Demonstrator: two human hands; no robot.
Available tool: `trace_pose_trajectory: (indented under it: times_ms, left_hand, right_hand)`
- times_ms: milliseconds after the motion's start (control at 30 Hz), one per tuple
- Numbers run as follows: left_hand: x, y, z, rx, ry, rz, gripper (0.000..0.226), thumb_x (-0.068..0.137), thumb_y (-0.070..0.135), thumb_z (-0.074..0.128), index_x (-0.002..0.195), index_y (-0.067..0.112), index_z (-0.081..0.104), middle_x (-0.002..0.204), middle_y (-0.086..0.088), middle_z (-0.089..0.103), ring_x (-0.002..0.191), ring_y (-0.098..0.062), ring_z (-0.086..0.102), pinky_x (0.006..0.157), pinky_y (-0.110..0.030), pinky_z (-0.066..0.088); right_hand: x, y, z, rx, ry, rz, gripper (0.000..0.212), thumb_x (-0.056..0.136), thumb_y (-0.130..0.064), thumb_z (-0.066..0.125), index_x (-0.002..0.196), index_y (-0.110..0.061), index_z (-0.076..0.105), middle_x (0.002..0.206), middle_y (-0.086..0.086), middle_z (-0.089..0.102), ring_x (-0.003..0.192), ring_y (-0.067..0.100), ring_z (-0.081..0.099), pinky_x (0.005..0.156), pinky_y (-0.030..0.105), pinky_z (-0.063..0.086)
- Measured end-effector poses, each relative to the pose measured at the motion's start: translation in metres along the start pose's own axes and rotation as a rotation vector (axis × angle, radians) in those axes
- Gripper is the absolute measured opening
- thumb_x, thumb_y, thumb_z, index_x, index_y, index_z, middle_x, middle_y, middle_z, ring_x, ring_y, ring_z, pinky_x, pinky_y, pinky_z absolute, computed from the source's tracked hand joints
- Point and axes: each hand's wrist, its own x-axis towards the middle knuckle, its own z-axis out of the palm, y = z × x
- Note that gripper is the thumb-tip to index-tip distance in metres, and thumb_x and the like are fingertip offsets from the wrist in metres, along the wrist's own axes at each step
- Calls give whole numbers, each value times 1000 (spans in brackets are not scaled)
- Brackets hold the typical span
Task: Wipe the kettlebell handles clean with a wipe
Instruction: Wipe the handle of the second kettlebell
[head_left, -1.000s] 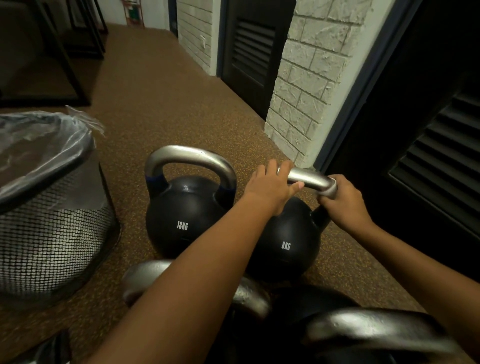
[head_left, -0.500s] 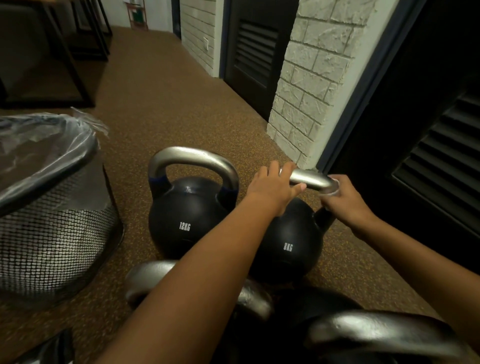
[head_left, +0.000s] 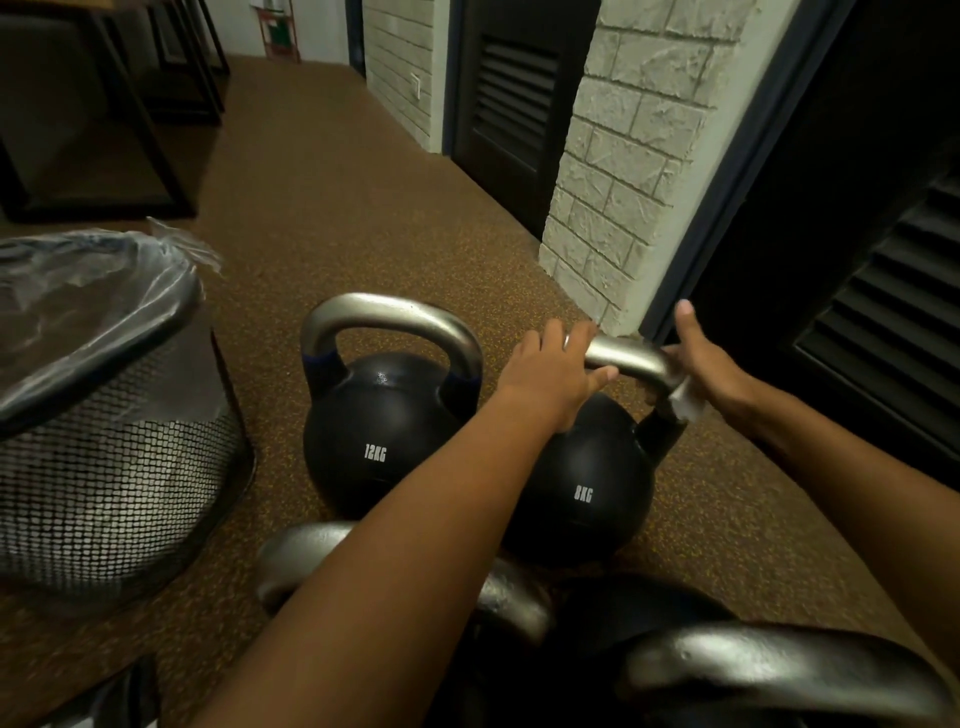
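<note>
Two black kettlebells stand on the brown floor: a 12KG kettlebell (head_left: 379, 441) on the left and an 8KG kettlebell (head_left: 587, 483) on the right. My left hand (head_left: 556, 374) grips the left end of the 8KG bell's steel handle (head_left: 628, 358). My right hand (head_left: 711, 369) holds a white wipe (head_left: 685, 402) against the handle's right bend, with one finger sticking up. Most of the wipe is hidden under that hand. The 12KG bell's steel handle (head_left: 389, 317) is untouched.
A black mesh bin (head_left: 114, 447) with a clear liner stands at the left. Two more kettlebell handles (head_left: 779, 670) lie close in front of me. A stone pillar (head_left: 623, 171) and dark louvred doors (head_left: 883, 322) line the right side. Black frames (head_left: 104, 130) stand far left.
My right hand has slid down the handle's right bend, the wipe now showing below it, and one finger has lifted. My left hand has stayed in place. The view has shifted slightly.
</note>
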Motion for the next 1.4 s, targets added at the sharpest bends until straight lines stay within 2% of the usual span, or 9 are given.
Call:
trace_pose_trajectory:
  times_ms: [133,300,400,567,733,933,1067,1200,1400]
  left_hand:
    - [0,1,1,5,7,4,58,96,46,34,143,16,17,138,-16,29,123,-33,33,108,-42,24]
    - [1,0,1,-18,13,-2,57,96,45,35,143,16,18,139,-15,28,124,-33,32,107,-41,24]
    - [2,1,0,-12,-5,-9,59,96,44,36,144,16,16,140,-16,26,126,-33,30,108,-41,24]
    - [1,0,-1,-18,-11,-4,58,96,45,36,143,17,17,139,-16,27,126,-34,30,109,-43,23]
    - [2,-1,1,-21,10,14,58,96,45,37,143,17,18,138,-16,28,125,-34,31,109,-43,24]
    - [10,-6,9,159,-38,89,64,95,36,44,146,15,11,141,-16,23,123,-35,30,105,-44,28]
    - [15,-8,10,215,-111,38,75,94,30,43,147,2,-2,147,-26,12,127,-38,26,109,-45,26]
    - [13,-7,11,182,-51,83,62,95,37,41,146,13,15,138,-18,26,123,-37,31,103,-46,30]
    - [5,-3,3,2,5,9,59,95,47,36,141,12,20,136,-15,30,121,-33,33,107,-41,27]
  right_hand:
    - [-4,5,0,89,1,37,86,92,-57,-5,80,-6,62,76,21,59,75,26,58,68,31,42]
    - [14,-16,14,-363,80,-38,100,81,-70,-12,79,-10,68,83,13,66,85,24,59,92,41,41]
    - [21,-24,21,-494,91,-109,99,83,-67,-13,73,-12,68,79,10,66,82,23,59,91,40,39]
    - [29,-5,8,-183,-17,-57,101,84,-71,-6,87,-1,67,75,18,65,73,30,61,75,39,47]
    - [12,2,1,43,-9,62,82,92,-60,-2,79,-11,62,62,13,56,59,22,55,63,32,44]
    - [28,-38,37,-526,89,-11,100,82,-69,-14,94,-15,69,97,9,68,103,26,58,104,49,32]
    - [25,-42,54,-706,177,-210,92,88,-65,-8,82,-12,67,85,10,68,88,25,61,97,46,38]
    - [21,-29,33,-561,141,-211,82,87,-64,-5,72,-19,61,82,7,65,82,22,59,87,39,41]
    - [17,6,4,-90,21,-55,86,93,-61,4,76,-1,64,65,14,59,64,23,57,67,31,42]
